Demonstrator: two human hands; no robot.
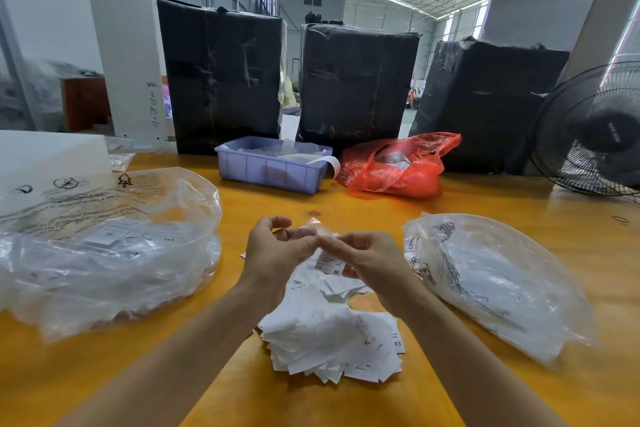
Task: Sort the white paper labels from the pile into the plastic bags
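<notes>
Both hands were up over the yellow wooden surface (346, 208), close together in the middle. The left hand (273, 253) had its fingers curled and pinched some small white paper labels, though that part looked blurry. The right hand (370, 263) had its fingers curled too and held a small white paper label with an "M" on it (329, 263). The fingertips of the two hands touched.

Under the hands lay the messy pile of white paper labels (332, 340). It reached from just below the hands toward the person.

A big clear crinkly plastic bag with black print (104, 246) sat to the left of the pile, with labels inside it. Another clear plastic bag (498, 284) lay to the right.

Farther back were a light purple plastic tray (270, 172) and, just beside it, a red thin plastic bag (398, 166). A black round fan (588, 135) stood at the far right.
</notes>
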